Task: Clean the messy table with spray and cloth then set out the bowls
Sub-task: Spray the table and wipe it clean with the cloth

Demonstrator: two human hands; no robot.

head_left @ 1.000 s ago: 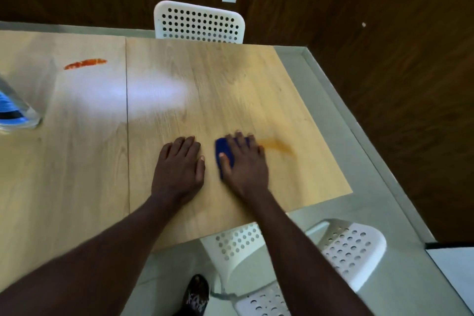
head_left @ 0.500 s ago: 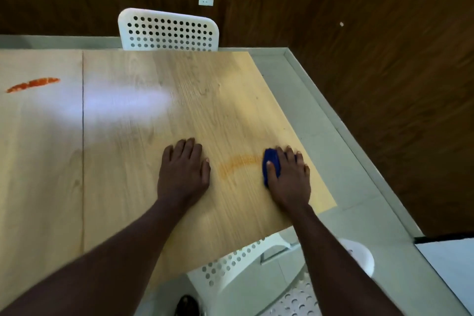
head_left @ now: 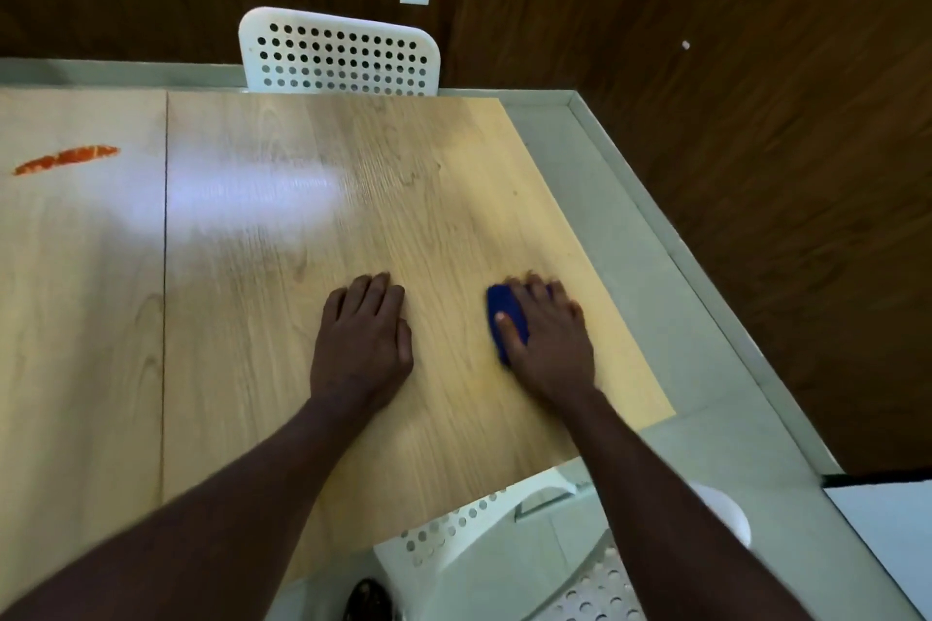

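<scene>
head view.
- edges: the right hand (head_left: 547, 338) sits near the right edge of the table (head_left: 403, 192), close to the near right corner. little wood is left to its right. bare wood runs wide to its left and ahead, up to the far edge by the white chair (head_left: 338, 53). the board seam lies well left of both hands. a second white chair (head_left: 479, 550) sits below the near edge.
- left hand (head_left: 360, 338): flat on the wood, palm down, fingers straight, holding nothing.
- right hand: presses flat on the blue cloth (head_left: 507, 313), thumb across it, fingertips blurred.
- red smear (head_left: 65, 159): on the left board, well apart from the cloth.
- vs 0.5 s ago: the orange streak between the hands no longer shows. cloth is at about the same spot, left hand unmoved.
</scene>
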